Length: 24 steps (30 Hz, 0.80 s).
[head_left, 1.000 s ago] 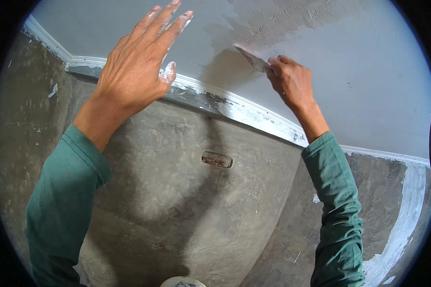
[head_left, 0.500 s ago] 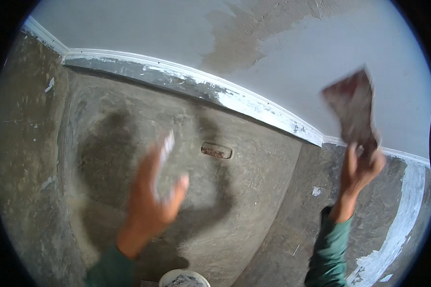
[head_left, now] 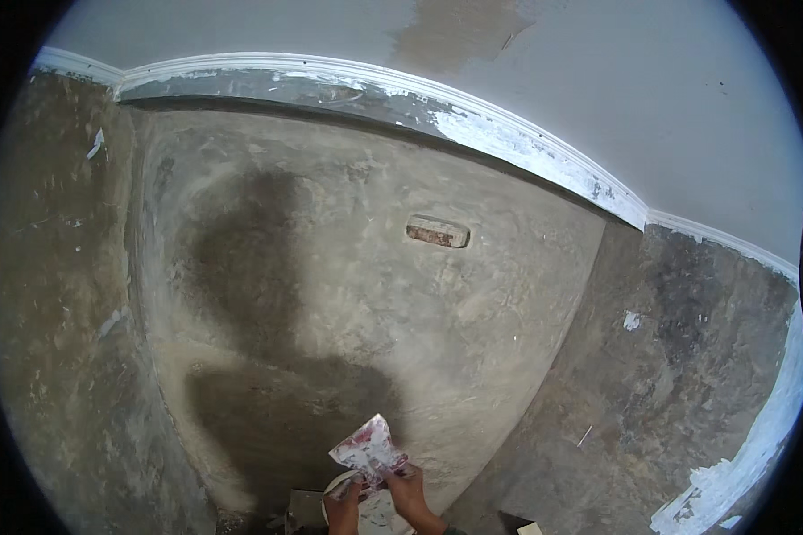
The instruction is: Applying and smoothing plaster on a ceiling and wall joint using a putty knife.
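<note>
Low at the bottom centre, my right hand [head_left: 404,490] grips a wide, flat putty knife [head_left: 363,441] smeared with white paste and reddish marks. My left hand [head_left: 343,504] is closed beside it, near the lower end of the knife; what its fingers hold is too small to make out. Both hands are over a pale round bucket [head_left: 334,483] with whitish material inside, partly hidden behind them.
A stained concrete wall [head_left: 509,339] with a small recess [head_left: 437,232] fills the centre, flanked by side walls [head_left: 53,267]. White moulding [head_left: 241,62] borders the grey ceiling [head_left: 642,107], which has a beige patch [head_left: 446,31]. A dark box [head_left: 305,508] stands beside the bucket.
Both hands have come down from the ceiling to the bucket. The knife moved down and left with my right hand; my left hand, spread open earlier, is now closed.
</note>
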### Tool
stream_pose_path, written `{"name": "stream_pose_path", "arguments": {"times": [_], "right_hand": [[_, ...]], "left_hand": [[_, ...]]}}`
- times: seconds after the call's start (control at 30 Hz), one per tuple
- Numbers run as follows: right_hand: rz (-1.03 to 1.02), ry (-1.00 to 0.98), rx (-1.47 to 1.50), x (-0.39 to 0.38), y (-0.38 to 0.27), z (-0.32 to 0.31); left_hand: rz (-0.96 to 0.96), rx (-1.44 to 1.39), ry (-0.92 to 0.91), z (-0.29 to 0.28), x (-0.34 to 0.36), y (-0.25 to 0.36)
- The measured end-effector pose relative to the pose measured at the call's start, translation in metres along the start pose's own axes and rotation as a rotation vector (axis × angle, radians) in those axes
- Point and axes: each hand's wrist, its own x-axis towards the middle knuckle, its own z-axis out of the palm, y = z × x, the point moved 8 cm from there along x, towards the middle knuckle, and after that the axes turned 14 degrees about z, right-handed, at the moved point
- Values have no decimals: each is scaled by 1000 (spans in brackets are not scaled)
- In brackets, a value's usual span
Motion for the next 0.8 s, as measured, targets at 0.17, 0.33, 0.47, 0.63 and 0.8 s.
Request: {"name": "stream_pose_path", "arguments": {"times": [0.17,0.33,0.47,0.63,0.8], "right_hand": [[-1109,389,-802,37,-224,-26],[-1769,849,-1224,9,-509,32],[-1853,1020,-1414,2,-604,79],[-1781,1104,-1503,-6,-644,85],[-1868,1169,-1496,-33,-652,63]], "left_hand": [[-51,59,-1,-23,7,8],[-30,176,97,-68,1,-10],[-31,301,97,-92,4,-21],[-25,312,172,-104,-8,-21],[28,144,207,-115,-13,-53]]}}
